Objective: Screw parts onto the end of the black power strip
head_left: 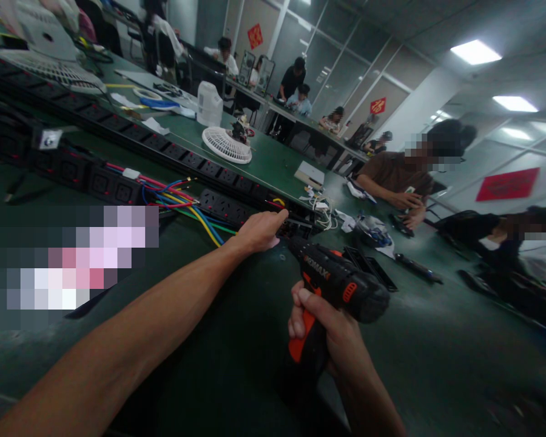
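My right hand (321,312) is wrapped around the grip of a black and orange cordless drill (341,276). Its tip points away to the left, close to the end of a long black power strip (164,145). At that end, my left hand (264,230) is closed on the strip, thumb on top, most fingers hidden underneath. A shorter black socket section (222,206) lies just left of this hand. Red, blue, yellow and green wires (182,197) spill out beside it, running between it and another black socket row (68,167).
On the green table (437,346) stand a white fan grille (227,144), a white plastic jug (209,103) and a larger white fan (50,54). Loose white cables (325,209) and a black stick-shaped tool (418,268) lie rightward. Across the table sits a co-worker (395,176).
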Demonstrator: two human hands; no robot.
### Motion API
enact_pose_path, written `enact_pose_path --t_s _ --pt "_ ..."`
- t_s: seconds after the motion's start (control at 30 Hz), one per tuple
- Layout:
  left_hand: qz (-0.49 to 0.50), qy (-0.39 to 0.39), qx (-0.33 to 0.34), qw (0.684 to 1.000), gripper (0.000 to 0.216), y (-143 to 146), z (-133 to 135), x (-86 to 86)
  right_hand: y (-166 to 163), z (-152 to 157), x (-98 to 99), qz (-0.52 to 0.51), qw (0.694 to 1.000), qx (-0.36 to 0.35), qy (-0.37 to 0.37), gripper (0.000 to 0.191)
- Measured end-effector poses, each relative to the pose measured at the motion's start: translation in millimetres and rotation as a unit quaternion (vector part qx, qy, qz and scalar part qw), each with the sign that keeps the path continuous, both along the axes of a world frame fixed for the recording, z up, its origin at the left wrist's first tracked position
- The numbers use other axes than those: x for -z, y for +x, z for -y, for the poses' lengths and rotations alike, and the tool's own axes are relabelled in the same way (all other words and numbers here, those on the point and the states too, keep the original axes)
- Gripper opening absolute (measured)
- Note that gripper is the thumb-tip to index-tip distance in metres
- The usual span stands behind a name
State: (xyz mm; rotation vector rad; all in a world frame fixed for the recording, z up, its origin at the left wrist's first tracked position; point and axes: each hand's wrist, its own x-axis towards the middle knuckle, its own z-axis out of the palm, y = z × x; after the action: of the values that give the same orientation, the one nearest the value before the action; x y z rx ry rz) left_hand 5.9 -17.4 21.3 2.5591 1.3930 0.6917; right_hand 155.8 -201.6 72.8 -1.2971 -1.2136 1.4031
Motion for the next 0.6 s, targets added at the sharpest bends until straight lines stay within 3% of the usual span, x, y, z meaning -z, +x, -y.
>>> enact_pose_path --t_s 0.23,0.6 --pt "0.012 -0.001 0.001 1.000 0.034 -0.4 0.9 -1.6 0.3 2.2 -0.5 0.000 1.000 0.003 -0.003 0.026" --pt "0.006 -0.017 0.000 1.000 0.042 0.0 1.3 -2.0 0.6 1.7 -1.1 0.016 1.000 -0.004 -0.006 0.027"
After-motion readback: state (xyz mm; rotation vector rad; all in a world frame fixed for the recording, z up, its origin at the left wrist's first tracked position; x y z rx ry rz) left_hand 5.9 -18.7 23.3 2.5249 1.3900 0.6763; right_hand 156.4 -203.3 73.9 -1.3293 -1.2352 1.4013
